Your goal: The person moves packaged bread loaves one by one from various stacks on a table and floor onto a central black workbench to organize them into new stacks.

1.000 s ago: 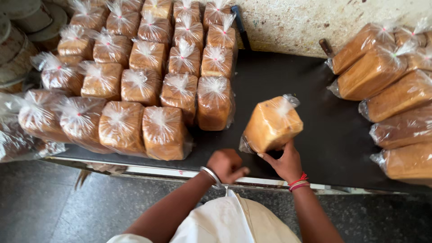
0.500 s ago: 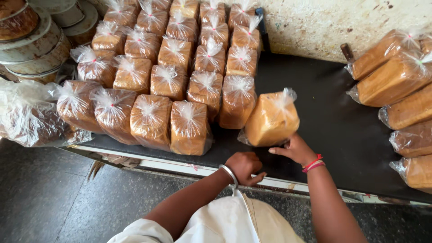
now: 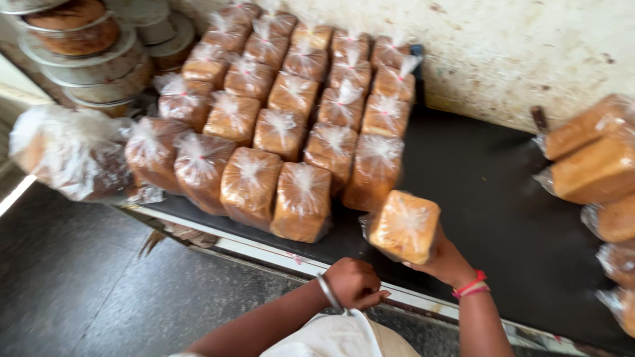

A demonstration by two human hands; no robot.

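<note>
1. The right hand (image 3: pixel 446 261) has its fingers wrapped around one bagged loaf (image 3: pixel 405 226), raised just over the table's (image 3: pixel 489 198) near edge, right of the block of loaves (image 3: pixel 291 119).
2. The left hand (image 3: pixel 354 283) is clenched at the same edge and holds no loaf.
3. The block has roughly two dozen loaves; more lie at the right edge.

Bagged loaves (image 3: pixel 291 125) sitting in rows on black table (image 3: pixel 503 198); round tins (image 3: pixel 86 53) stacking up top left; more loaves (image 3: pixel 595 165) lying right.
</note>
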